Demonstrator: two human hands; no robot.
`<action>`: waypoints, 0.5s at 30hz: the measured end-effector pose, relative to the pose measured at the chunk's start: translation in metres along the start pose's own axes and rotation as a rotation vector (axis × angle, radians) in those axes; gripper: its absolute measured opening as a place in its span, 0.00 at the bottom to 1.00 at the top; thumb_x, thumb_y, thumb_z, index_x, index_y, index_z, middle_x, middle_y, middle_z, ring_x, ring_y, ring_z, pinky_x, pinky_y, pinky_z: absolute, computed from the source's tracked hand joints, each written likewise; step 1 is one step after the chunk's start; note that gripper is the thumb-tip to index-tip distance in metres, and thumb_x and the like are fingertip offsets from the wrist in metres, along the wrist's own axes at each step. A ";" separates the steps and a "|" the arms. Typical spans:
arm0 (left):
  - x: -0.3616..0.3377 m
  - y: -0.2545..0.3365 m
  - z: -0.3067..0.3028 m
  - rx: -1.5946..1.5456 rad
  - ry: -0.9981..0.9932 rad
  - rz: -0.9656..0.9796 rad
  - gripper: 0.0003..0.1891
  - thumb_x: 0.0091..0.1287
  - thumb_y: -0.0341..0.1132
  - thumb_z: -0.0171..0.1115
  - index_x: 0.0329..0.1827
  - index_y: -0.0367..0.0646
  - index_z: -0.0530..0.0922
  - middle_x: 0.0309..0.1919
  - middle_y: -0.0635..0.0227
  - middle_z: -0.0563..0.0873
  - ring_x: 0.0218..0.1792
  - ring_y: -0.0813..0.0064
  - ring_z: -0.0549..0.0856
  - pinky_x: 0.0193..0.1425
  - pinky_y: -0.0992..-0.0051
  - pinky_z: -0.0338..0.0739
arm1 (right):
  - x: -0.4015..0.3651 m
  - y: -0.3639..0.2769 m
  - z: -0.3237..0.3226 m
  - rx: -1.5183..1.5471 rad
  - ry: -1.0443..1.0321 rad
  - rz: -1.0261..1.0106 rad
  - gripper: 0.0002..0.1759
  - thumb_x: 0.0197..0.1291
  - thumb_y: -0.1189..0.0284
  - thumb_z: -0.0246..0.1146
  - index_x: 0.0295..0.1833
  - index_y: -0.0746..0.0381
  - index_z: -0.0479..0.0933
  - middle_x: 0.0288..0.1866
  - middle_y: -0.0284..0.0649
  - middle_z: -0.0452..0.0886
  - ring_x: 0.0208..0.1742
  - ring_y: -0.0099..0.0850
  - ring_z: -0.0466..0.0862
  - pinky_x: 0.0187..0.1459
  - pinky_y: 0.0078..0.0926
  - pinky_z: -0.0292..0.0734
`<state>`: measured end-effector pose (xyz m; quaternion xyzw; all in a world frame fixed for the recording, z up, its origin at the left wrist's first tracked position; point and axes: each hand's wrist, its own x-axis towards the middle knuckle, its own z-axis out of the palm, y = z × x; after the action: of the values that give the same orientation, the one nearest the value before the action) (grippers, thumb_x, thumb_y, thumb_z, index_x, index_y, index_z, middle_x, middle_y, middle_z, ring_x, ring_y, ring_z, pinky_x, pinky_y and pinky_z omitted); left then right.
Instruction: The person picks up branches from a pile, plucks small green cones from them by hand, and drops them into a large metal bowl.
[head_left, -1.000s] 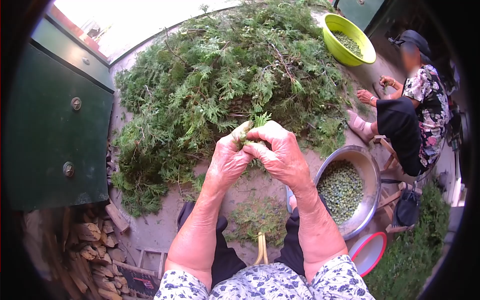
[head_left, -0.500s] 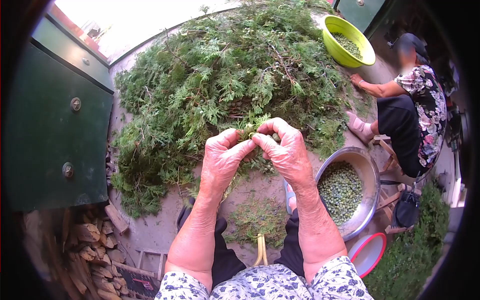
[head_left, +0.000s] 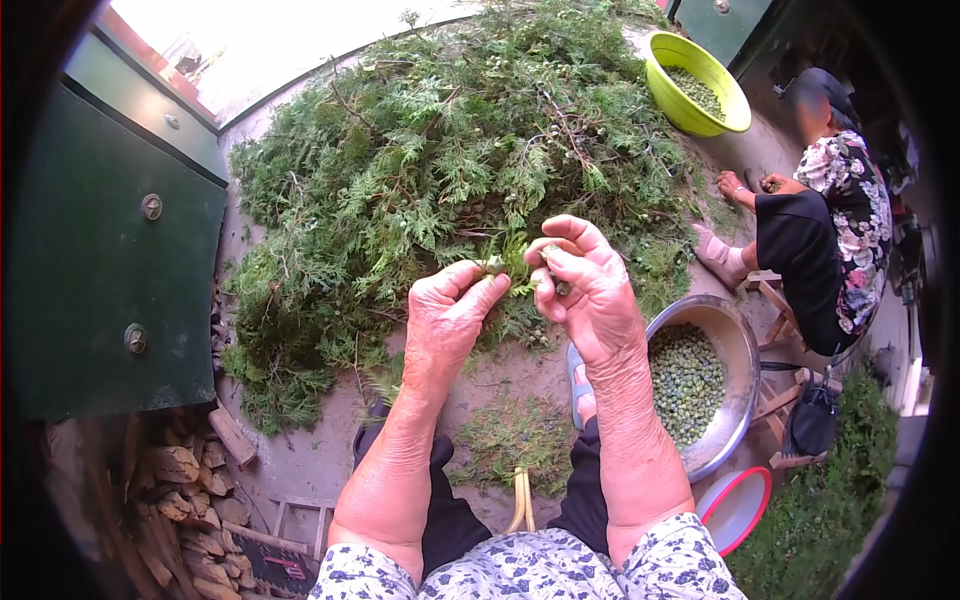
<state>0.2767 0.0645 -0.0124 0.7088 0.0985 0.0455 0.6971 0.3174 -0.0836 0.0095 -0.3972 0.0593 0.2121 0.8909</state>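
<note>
My left hand (head_left: 446, 312) pinches a small evergreen sprig between thumb and fingertips, with a green cone (head_left: 493, 265) showing at the tips. Just to its right, my right hand (head_left: 594, 292) is curled around small green cones (head_left: 560, 287), partly hidden by its fingers. A little gap separates the two hands. Beyond them spreads a large heap of cut evergreen branches (head_left: 400, 190). Beside my right forearm stands a metal basin (head_left: 741, 400) holding many green cones (head_left: 685, 385).
A yellow-green basin (head_left: 735, 112) with more cones stands at the back right. Another person (head_left: 835, 220) sits on the right, hands near the knees. A red-rimmed white basin (head_left: 730, 510) is at lower right. Split firewood (head_left: 190, 490) lies at lower left, below a green door (head_left: 110, 260).
My right hand has drawn away from my left, up and to the right, with cones in its fingers. The other person's hand has pulled back from the heap toward the knees.
</note>
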 end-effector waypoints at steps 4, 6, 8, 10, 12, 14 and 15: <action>-0.001 0.003 0.001 0.072 -0.026 -0.006 0.06 0.60 0.30 0.64 0.34 0.35 0.80 0.20 0.76 0.78 0.23 0.90 0.69 0.25 0.82 0.66 | 0.000 0.007 -0.004 0.000 -0.016 -0.051 0.05 0.60 0.76 0.61 0.41 0.63 0.74 0.30 0.33 0.77 0.21 0.15 0.73 0.18 0.11 0.65; 0.000 -0.002 0.002 0.208 -0.018 0.096 0.07 0.60 0.31 0.65 0.35 0.36 0.80 0.18 0.70 0.77 0.22 0.88 0.69 0.25 0.81 0.67 | -0.002 0.009 0.001 -0.484 0.029 -0.147 0.07 0.57 0.74 0.64 0.40 0.64 0.77 0.29 0.30 0.77 0.20 0.12 0.70 0.20 0.10 0.64; -0.001 -0.007 0.007 0.215 0.004 0.161 0.07 0.60 0.31 0.65 0.36 0.36 0.80 0.18 0.68 0.77 0.22 0.88 0.70 0.25 0.81 0.68 | 0.000 0.016 0.001 -0.609 0.015 -0.160 0.09 0.55 0.74 0.65 0.42 0.65 0.79 0.31 0.30 0.78 0.23 0.13 0.72 0.24 0.12 0.67; -0.002 -0.008 0.007 0.221 0.026 0.223 0.07 0.60 0.31 0.65 0.36 0.36 0.80 0.18 0.66 0.76 0.21 0.87 0.71 0.26 0.80 0.69 | 0.001 0.023 0.000 -0.819 0.031 -0.245 0.10 0.55 0.75 0.65 0.43 0.66 0.79 0.32 0.31 0.78 0.25 0.14 0.74 0.26 0.13 0.69; -0.004 -0.004 0.005 0.280 -0.026 0.174 0.08 0.61 0.30 0.65 0.38 0.34 0.82 0.25 0.75 0.81 0.28 0.89 0.74 0.31 0.85 0.71 | -0.002 0.023 0.003 -0.788 0.035 -0.247 0.09 0.56 0.75 0.65 0.42 0.65 0.79 0.30 0.31 0.78 0.24 0.14 0.73 0.23 0.12 0.68; -0.006 -0.003 0.006 0.176 -0.025 0.133 0.07 0.61 0.30 0.64 0.37 0.35 0.82 0.24 0.73 0.82 0.25 0.87 0.74 0.29 0.83 0.71 | -0.004 0.019 0.002 -0.757 0.040 -0.252 0.07 0.56 0.74 0.65 0.41 0.64 0.79 0.28 0.31 0.78 0.22 0.13 0.73 0.21 0.12 0.67; -0.006 -0.003 0.006 0.073 -0.020 0.094 0.06 0.62 0.30 0.62 0.36 0.36 0.82 0.22 0.71 0.82 0.22 0.85 0.75 0.26 0.81 0.70 | -0.005 0.015 -0.001 -0.510 0.039 -0.117 0.06 0.57 0.73 0.64 0.39 0.64 0.79 0.25 0.30 0.77 0.20 0.13 0.72 0.18 0.11 0.65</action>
<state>0.2715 0.0575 -0.0149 0.7380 0.0597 0.0674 0.6688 0.3069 -0.0765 -0.0001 -0.6156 -0.0020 0.1608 0.7715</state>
